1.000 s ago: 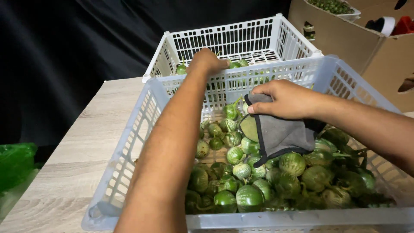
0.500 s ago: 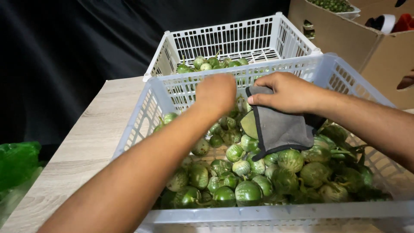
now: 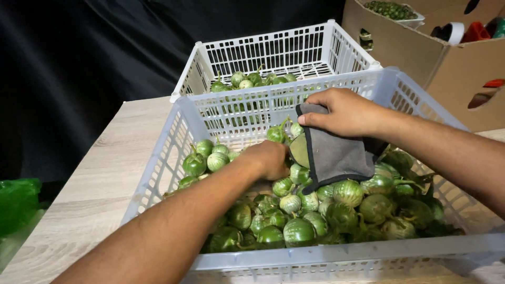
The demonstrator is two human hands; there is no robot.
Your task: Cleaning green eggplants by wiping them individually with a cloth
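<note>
A grey cloth (image 3: 336,152) hangs over the near crate (image 3: 336,251) of round green eggplants (image 3: 300,231), pinched by the right hand (image 3: 344,112) — the left hand (image 3: 271,158) curls down among them (whether it grips one, I cannot tell). Beyond stands a second crate (image 3: 273,52) — both on a pale wooden table (image 3: 94,179).

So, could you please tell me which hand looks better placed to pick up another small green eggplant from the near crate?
Left, probably. The left hand is down among the eggplants in the near crate, while the right hand pinches a grey cloth.
</note>
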